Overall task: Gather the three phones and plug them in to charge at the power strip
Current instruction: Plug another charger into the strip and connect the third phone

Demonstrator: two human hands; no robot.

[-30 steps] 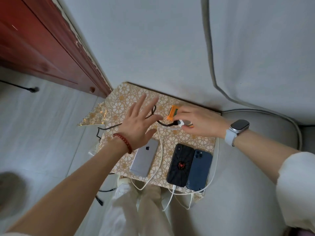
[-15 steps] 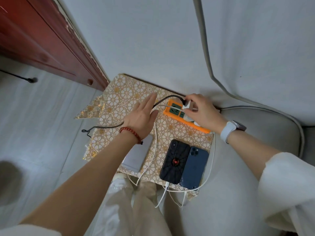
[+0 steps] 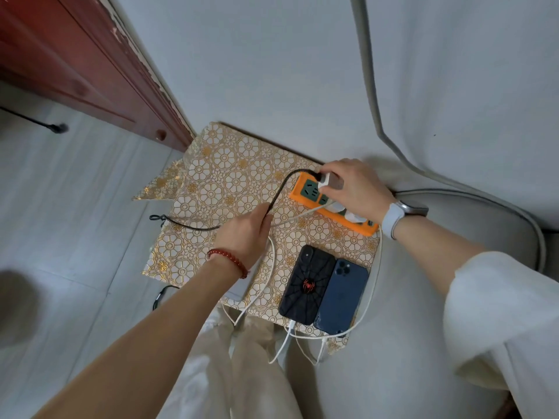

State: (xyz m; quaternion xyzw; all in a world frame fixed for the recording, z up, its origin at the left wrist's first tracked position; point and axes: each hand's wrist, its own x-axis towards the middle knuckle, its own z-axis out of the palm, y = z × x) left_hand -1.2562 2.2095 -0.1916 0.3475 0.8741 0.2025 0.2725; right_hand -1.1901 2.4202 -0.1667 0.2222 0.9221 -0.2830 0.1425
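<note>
An orange power strip [image 3: 305, 193] lies at the back right of a small table under a gold floral cloth [image 3: 230, 176]. My right hand [image 3: 354, 186] pinches a white charger plug [image 3: 328, 182] at the strip's far end. My left hand [image 3: 245, 234] grips the black braided cable [image 3: 281, 186] that runs from that plug. A black phone with a red spider [image 3: 308, 284] and a blue phone [image 3: 341, 297] lie side by side at the front, white cables in their ends. A silver phone [image 3: 239, 287] is mostly hidden under my left forearm.
White cables [image 3: 302, 340] hang off the table's front edge over my legs. Two more white plugs [image 3: 354, 217] sit in the strip nearer my wrist. A red wooden door [image 3: 75, 55] stands at the left, a grey curtain [image 3: 453, 86] and a cushioned seat at the right.
My left hand has closed round the black cable, where it lay flat with spread fingers before. My right hand has carried the plug to the strip's far end.
</note>
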